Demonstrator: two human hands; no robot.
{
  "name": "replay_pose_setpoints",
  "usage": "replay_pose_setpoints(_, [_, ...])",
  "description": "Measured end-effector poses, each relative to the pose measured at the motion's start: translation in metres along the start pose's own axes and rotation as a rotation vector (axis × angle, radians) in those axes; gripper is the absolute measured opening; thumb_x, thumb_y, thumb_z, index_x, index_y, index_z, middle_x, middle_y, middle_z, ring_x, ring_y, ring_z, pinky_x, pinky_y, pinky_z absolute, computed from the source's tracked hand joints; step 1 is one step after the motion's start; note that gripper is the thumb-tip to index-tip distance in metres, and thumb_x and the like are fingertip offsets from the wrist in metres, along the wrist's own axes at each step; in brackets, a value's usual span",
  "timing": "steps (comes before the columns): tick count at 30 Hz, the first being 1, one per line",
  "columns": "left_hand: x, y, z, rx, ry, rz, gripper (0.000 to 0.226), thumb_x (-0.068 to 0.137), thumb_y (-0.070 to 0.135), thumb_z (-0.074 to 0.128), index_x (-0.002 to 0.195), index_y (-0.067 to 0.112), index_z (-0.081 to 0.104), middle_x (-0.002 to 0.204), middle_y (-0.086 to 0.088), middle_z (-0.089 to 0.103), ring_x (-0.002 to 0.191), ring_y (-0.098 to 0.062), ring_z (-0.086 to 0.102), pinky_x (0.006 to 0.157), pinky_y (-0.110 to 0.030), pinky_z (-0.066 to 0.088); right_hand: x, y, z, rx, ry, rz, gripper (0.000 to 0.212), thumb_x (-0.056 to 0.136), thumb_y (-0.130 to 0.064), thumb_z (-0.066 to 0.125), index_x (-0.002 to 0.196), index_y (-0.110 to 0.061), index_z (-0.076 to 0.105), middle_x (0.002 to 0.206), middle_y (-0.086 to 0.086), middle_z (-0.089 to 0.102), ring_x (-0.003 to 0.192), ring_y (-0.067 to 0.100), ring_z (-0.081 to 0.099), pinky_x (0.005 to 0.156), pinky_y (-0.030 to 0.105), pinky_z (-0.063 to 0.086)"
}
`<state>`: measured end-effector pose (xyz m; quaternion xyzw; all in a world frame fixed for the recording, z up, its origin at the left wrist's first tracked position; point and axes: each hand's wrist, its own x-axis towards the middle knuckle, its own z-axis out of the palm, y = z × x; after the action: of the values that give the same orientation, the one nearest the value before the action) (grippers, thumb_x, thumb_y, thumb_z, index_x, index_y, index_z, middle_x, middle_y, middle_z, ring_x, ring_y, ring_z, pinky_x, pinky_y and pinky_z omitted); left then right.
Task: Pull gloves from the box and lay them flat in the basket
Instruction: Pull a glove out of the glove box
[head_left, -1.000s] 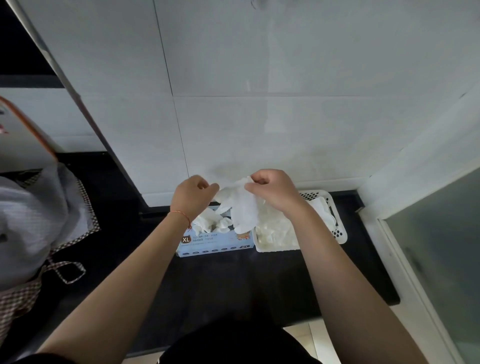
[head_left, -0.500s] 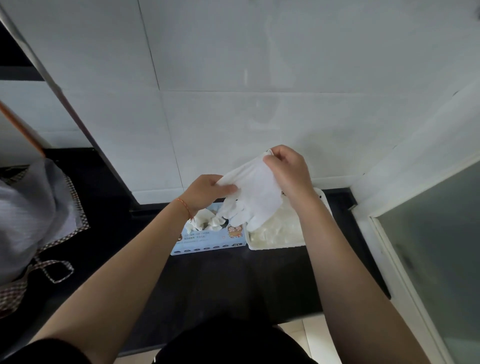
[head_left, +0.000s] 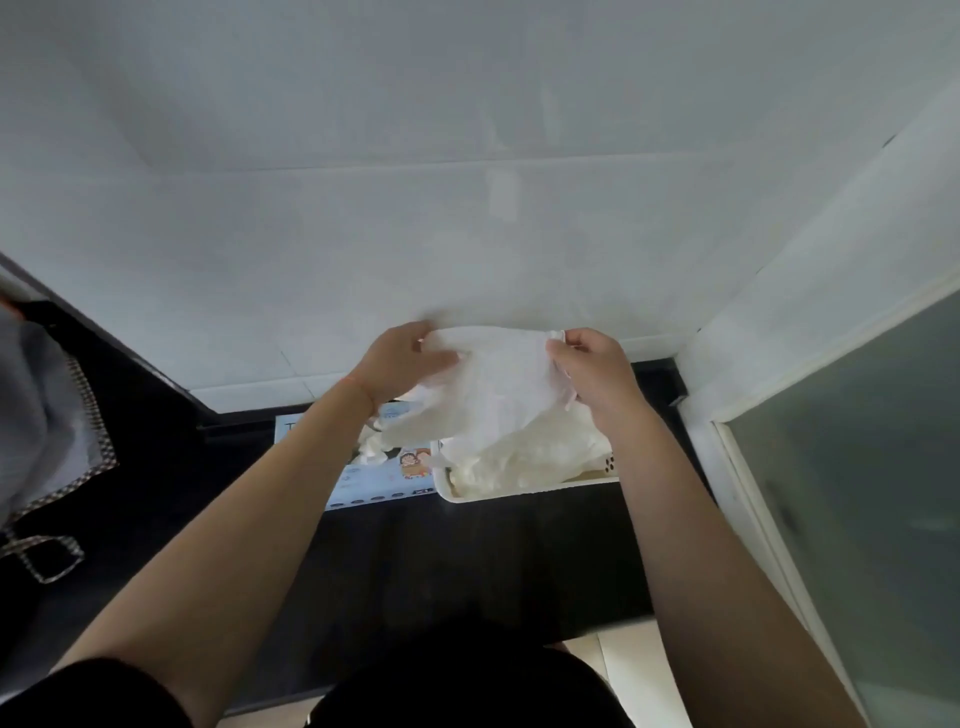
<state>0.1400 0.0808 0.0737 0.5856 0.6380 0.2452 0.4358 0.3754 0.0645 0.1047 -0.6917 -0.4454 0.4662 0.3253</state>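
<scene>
Just above centre frame, we note one white glove (head_left: 501, 387) stretched out in the air between both hands, over the basket and not yet laid down. Left hand (head_left: 400, 364) pinches its left edge, thumb on top. Right hand (head_left: 597, 371) pinches the opposite edge, fingers curled round the thin film. The sheet hangs slack below the held edge and is crumpled toward its lower part; which end is the cuff we cannot tell.

Handling, our judgement: very light, limp, thin film, no stiffness of its own. It will likely fold or cling to itself once released, and may tear if pulled hard. Holding two opposite edges, as now, looks the best way to keep it spread; we would lower it flat and let go of both edges together.

Below it, right of centre, the white basket (head_left: 519, 491) already holds a loose heap of gloves (head_left: 535, 457), rumpled rather than neatly flat. Just beside it on the left stands the blue glove box (head_left: 379, 483), more gloves bulging from its opening. Both sit on the dark counter (head_left: 415, 561) against a white tiled wall (head_left: 467, 234). At far left lies a grey cloth (head_left: 36, 415) with checked trim.
</scene>
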Motion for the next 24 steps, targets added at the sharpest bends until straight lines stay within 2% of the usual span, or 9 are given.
replay_pose_setpoints(3, [0.012,-0.006,0.035,0.353,-0.003,-0.026,0.041,0.09,0.03,0.065,0.128,0.019,0.057,0.114,-0.002,0.063,0.106,-0.022,0.061,0.089,-0.029,0.049,0.023,0.044,-0.019,-0.191,-0.031,0.12,0.009,0.086,-0.011,0.051,0.084,-0.007,0.058,0.079,0.008,0.049,0.072,0.02,0.046,0.062,0.031,0.038])
replay_pose_setpoints(6, [0.012,-0.01,0.069,0.63,-0.003,-0.017,0.046,0.092,0.031,0.058,0.136,0.017,0.049,0.133,-0.007,0.053,0.121,-0.027,0.051,0.1,-0.039,0.044,0.042,0.073,-0.033,-0.274,-0.085,0.173,0.017,0.087,-0.005,0.048,0.094,-0.016,0.059,0.084,0.007,0.052,0.073,0.021,0.051,0.059,0.03,0.045])
replay_pose_setpoints(8, [0.009,-0.012,0.085,0.703,0.05,0.048,0.044,0.093,0.033,0.054,0.134,0.017,0.049,0.132,-0.006,0.051,0.12,-0.026,0.049,0.099,-0.039,0.043,0.049,0.079,-0.036,-0.294,-0.082,0.157,0.024,0.088,-0.001,0.048,0.105,-0.009,0.064,0.089,0.012,0.057,0.075,0.023,0.057,0.057,0.029,0.049])
replay_pose_setpoints(10, [0.008,-0.012,0.102,0.731,0.062,0.136,0.044,0.094,0.037,0.053,0.134,0.019,0.051,0.132,-0.004,0.051,0.12,-0.024,0.049,0.1,-0.038,0.041,0.054,0.084,-0.039,-0.327,-0.09,0.135,0.031,0.089,-0.001,0.048,0.117,0.001,0.061,0.1,0.022,0.062,0.085,0.033,0.064,0.068,0.039,0.056])
replay_pose_setpoints(12, [0.009,-0.011,0.118,0.793,0.037,0.152,0.047,0.094,0.043,0.052,0.135,0.021,0.049,0.133,-0.002,0.051,0.121,-0.023,0.049,0.101,-0.038,0.04,0.057,0.087,-0.043,-0.343,-0.125,0.116,0.038,0.091,-0.003,0.049,0.128,-0.006,0.058,0.106,0.013,0.063,0.085,0.027,0.066,0.071,0.036,0.056])
replay_pose_setpoints(16, [0.005,-0.012,0.134,0.891,0.103,0.029,0.046,0.092,0.043,0.051,0.132,0.02,0.05,0.125,-0.005,0.052,0.113,-0.026,0.052,0.099,-0.039,0.037,0.064,0.097,-0.049,-0.318,-0.16,0.087,0.036,0.091,-0.005,0.054,0.125,-0.016,0.054,0.106,0.003,0.061,0.073,0.015,0.063,0.06,0.024,0.05])
replay_pose_setpoints(19, [-0.006,-0.018,0.133,0.842,0.242,0.101,0.035,0.085,0.038,0.061,0.111,0.015,0.059,0.109,-0.007,0.053,0.103,-0.029,0.051,0.092,-0.04,0.039,0.067,0.101,-0.05,-0.304,-0.171,0.088,0.032,0.091,-0.005,0.055,0.121,-0.015,0.049,0.096,0.0,0.058,0.065,0.015,0.062,0.055,0.023,0.05])
replay_pose_setpoints(21, [-0.014,-0.019,0.13,0.788,0.18,0.128,0.031,0.081,0.045,0.066,0.096,0.019,0.059,0.1,0.0,0.051,0.099,-0.024,0.051,0.093,-0.037,0.037,0.068,0.102,-0.05,-0.293,-0.187,0.085,0.03,0.092,-0.005,0.056,0.119,-0.015,0.048,0.099,0.003,0.058,0.071,0.018,0.064,0.064,0.029,0.056])
replay_pose_setpoints(24, [-0.02,-0.015,0.127,0.835,-0.028,0.071,0.035,0.075,0.055,0.068,0.092,0.026,0.059,0.096,0.007,0.046,0.099,-0.016,0.047,0.094,-0.032,0.033,0.071,0.103,-0.047,-0.295,-0.206,0.084,0.03,0.092,-0.004,0.055,0.118,-0.015,0.048,0.104,0.006,0.059,0.074,0.02,0.064,0.07,0.033,0.057])
